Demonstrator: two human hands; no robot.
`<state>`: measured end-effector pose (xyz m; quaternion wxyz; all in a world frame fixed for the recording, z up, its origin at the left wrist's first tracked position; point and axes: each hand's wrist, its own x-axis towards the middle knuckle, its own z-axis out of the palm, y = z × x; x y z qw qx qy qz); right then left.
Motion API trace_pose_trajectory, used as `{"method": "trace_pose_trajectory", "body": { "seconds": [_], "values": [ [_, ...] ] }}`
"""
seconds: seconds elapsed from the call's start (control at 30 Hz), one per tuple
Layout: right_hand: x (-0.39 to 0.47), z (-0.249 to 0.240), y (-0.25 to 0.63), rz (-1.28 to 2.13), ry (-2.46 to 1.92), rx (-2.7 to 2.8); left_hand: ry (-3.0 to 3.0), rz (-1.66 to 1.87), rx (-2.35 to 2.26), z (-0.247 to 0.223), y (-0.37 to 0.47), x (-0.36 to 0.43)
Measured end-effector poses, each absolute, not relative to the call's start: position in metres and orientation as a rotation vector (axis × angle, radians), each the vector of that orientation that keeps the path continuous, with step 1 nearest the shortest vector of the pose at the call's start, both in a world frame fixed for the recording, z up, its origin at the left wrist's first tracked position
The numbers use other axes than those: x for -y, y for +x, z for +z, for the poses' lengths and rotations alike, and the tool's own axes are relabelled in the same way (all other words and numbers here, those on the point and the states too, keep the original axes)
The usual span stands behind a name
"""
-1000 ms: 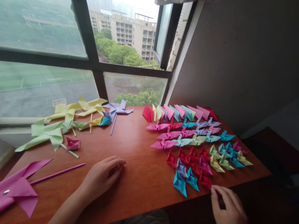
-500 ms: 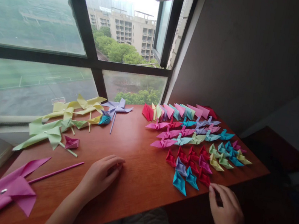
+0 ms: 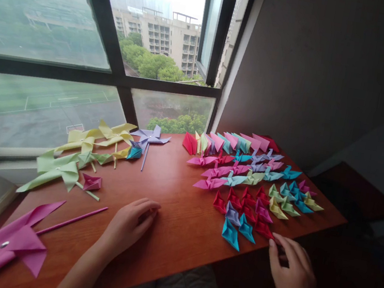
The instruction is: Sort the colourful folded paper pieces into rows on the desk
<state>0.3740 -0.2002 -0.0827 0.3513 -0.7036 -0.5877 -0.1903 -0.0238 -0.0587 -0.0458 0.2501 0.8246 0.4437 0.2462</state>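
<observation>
My right hand point(image 3: 294, 269) is at the table's front edge, thumb and forefinger pinching the near tip of a red folded paper boat point(image 3: 264, 228). That boat lies at the end of a group of small paper boats. Close by it are two blue boats point(image 3: 231, 234), a purple boat point(image 3: 232, 214) and a magenta boat point(image 3: 263, 211). Resting on the tabletop left of the group, my left hand point(image 3: 133, 220) is loosely curled, thumb near the forefinger, and nothing shows in it.
Behind the boats stand rows of paper cranes point(image 3: 209, 183) and a row of folded paper pieces point(image 3: 216, 141). Pinwheels lie at left, including a magenta pinwheel point(image 3: 6, 244), a green pinwheel point(image 3: 58, 169) and a purple pinwheel point(image 3: 150, 135). A window point(image 3: 121, 80) borders the table point(image 3: 169, 238).
The red boat at my right fingertips has shifted or turned slightly, its tip now reaching a little farther right. My right hand has moved slightly right; my left hand has stayed still.
</observation>
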Motion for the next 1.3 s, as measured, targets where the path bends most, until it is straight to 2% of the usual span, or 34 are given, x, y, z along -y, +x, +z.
{"method": "trace_pose_trajectory", "body": {
  "seconds": [0.23, 0.4, 0.53, 0.67, 0.77, 1.13, 1.3],
  "values": [
    [0.197, -0.049, 0.322, -0.401, -1.659, 1.520, 2.217, 0.654, -1.222, -0.047, -0.023, 0.060],
    [0.172, -0.039, 0.250, -0.038, -1.302, 1.760, 2.140, 0.736, -1.260, -0.040, -0.033, 0.050],
    [0.146, -0.046, 0.207, 0.144, -1.222, 1.827, 2.135, 0.793, -1.621, -0.025, -0.064, 0.035],
    [0.136, -0.062, 0.190, 0.222, -1.235, 1.833, 2.159, 0.677, -2.108, -0.010, -0.106, 0.027],
    [0.139, -0.074, 0.189, 0.254, -1.255, 1.831, 2.162, 0.561, -2.293, -0.005, -0.128, 0.027],
    [0.147, -0.087, 0.195, 0.314, -1.302, 1.845, 2.179, 0.309, -2.239, -0.017, -0.126, 0.027],
    [0.148, -0.088, 0.194, 0.312, -1.323, 1.837, 2.252, 0.365, -2.196, -0.018, -0.127, 0.030]
  ]
}}
